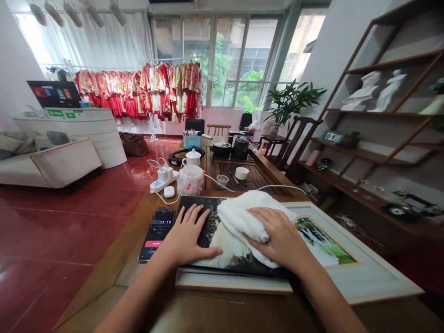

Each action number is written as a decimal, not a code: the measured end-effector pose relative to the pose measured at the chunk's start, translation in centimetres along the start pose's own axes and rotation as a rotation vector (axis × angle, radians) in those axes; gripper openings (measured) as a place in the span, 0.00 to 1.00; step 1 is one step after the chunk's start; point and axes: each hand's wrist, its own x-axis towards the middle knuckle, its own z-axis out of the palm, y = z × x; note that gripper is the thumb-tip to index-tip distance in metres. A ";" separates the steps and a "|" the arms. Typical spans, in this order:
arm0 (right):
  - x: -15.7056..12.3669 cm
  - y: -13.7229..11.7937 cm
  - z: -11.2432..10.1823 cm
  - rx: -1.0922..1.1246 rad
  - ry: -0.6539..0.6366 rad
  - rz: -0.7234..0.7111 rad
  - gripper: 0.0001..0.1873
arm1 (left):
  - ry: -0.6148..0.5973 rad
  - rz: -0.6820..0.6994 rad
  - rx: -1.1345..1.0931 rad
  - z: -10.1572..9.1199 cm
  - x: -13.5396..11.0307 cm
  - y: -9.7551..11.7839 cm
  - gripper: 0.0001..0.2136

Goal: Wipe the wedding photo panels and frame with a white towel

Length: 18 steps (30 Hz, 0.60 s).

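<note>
My left hand (189, 236) lies with fingers spread on a dark picture panel (239, 267) that carries a pale image. On the panel's right half, my right hand (277, 236) grips a bunched white cloth (239, 210) and presses it down. The cloth covers much of the panel's upper right. Underneath, the panel rests on a pale frame (236, 282), whose front edge shows. A larger white picture frame (378, 273) with a green and white photo lies to the right, partly behind my right forearm. Left of my left hand lies a phone (156, 236) showing 03:19.
Beyond the panel stand a lidded white cup (193, 157), a plastic-lined container (190, 180), a small white bowl (242, 173) and a tea tray (222, 167). A power strip (161, 181) with white cables sits left, near an earbud case (169, 191). Shelves (391, 111) rise at right.
</note>
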 end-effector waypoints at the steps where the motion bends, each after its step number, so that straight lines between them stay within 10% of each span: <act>1: 0.0 0.0 0.0 -0.010 0.001 0.009 0.26 | -0.002 -0.001 0.001 0.0 0.0 0.0 0.48; 8: 0.3 -1.7 -0.5 0.156 -0.071 -0.198 0.27 | 0.018 0.014 0.008 0.2 0.1 -0.1 0.44; 18: 0.2 -1.3 -0.3 0.054 -0.038 -0.078 0.26 | -0.003 0.002 0.005 0.1 0.1 0.0 0.48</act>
